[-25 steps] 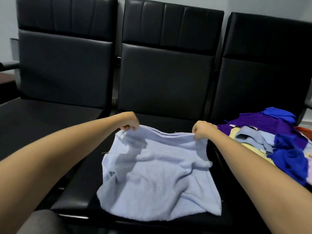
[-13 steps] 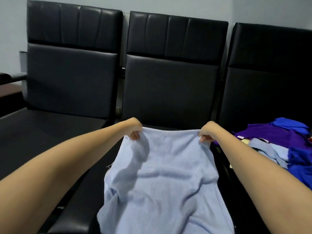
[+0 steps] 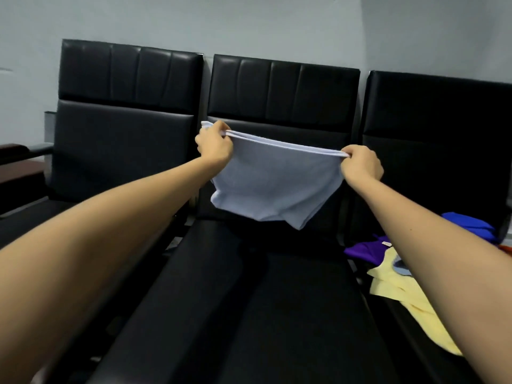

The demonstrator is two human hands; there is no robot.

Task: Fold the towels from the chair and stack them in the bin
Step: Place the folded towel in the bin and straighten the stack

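Pale blue towel: doubled once, its two top edges together, hanging clear above the back edge of the middle chair seat.
Left grip: closed, pinching the towel's left top corner.
Right grip: closed, pinching the right top corner.
Right-hand seat, left edge: yellow towel, purple towel and blue towel, all loose and unfolded.
Bin: not seen.
Progress, by my reckoning: early. One fold is made; further folds, stacking and the heap remain.

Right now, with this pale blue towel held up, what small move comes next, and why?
Probably lower the pale blue cloth towel flat onto the black padded middle seat: the left hand and right hand pinch its doubled top edge, and it hangs clear of the seat.
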